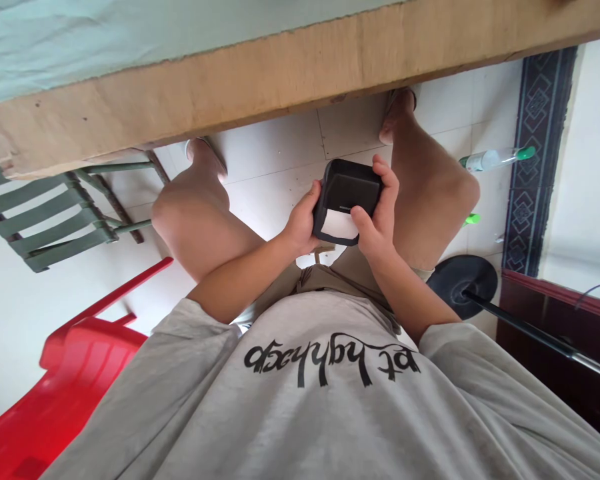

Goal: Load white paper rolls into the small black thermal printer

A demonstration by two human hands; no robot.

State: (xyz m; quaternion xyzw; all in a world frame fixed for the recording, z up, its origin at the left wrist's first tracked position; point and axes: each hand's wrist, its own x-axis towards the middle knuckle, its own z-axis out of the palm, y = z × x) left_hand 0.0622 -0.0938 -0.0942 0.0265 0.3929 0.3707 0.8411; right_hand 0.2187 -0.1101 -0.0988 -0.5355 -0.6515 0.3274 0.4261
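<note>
Above my lap I hold a small black device [351, 190] with rounded corners, a glossy dark panel and a pale sheet-like patch across its lower part. Its exact kind I cannot make out. My left hand [304, 217] grips its left edge, the thumb lying along the side. On the other side, my right hand [381, 220] closes round the right edge, with the thumb tip against the pale patch and the fingers curled about the upper right corner. The back of the device is hidden.
Ahead runs a wooden table edge [230, 87] under a pale green cloth [105, 40]. On the left are a green slatted folding chair [55, 213] and a red plastic chair [90, 360]. Rightward, a plastic bottle [497, 159] lies by a round black stand base [465, 283] with a pole.
</note>
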